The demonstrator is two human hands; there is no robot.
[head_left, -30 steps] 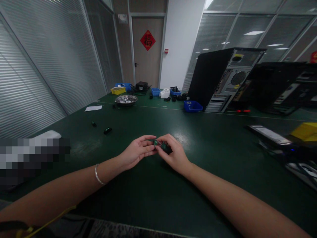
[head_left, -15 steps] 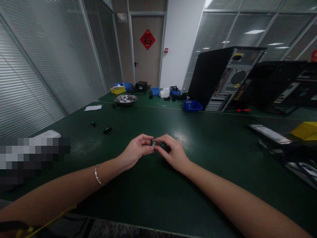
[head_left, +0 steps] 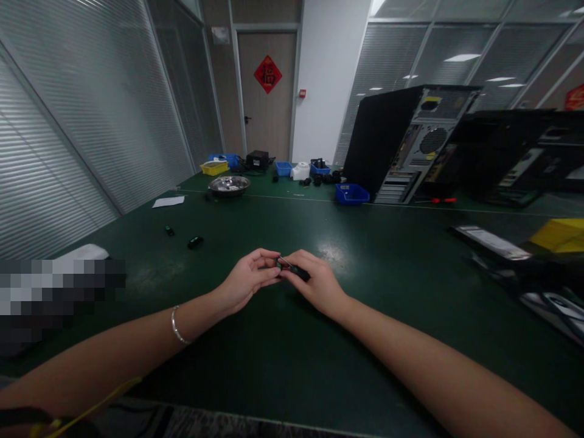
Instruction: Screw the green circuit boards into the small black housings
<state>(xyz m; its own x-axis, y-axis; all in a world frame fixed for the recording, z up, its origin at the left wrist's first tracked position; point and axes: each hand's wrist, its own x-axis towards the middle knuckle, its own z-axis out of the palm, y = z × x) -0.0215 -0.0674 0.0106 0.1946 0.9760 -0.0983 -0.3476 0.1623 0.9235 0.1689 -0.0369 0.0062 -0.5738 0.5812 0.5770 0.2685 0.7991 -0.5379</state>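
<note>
A person's two bare hands meet at the center of the frame above a green table, a small green part (head_left: 278,265) pinched at the fingertips of the left hand (head_left: 246,280). The part sits at the very end of that grip, thumb below and fingers above, well away from the palm and mostly covered by the fingers. The right hand (head_left: 319,283) closes thumb and fingers on the dark handle of one slim tool (head_left: 300,272), which lies between them just to the right of the part; its thin metal shaft slants toward the upper left, and whether the tip touches the part cannot be made out. One silver bracelet (head_left: 177,325) circles the left wrist. Two small dark pieces (head_left: 195,242) lie apart on the table (head_left: 255,365) at left of center, with one sheet of white paper (head_left: 168,202) beyond them. Along the table's far side, in the upper middle of the frame, are one metal bowl (head_left: 229,194), one yellow bin (head_left: 214,170), four blue bins (head_left: 352,198), one black box (head_left: 258,159), one white object (head_left: 300,171) and a scatter of small black items too blurred to count. One computer tower (head_left: 383,143) leans in view at upper right, with more dark equipment (head_left: 511,152) beside it, while a yellow object (head_left: 559,235) stands at the right edge. One red diamond sign (head_left: 267,74) hangs on the door (head_left: 274,121) at top center.
</note>
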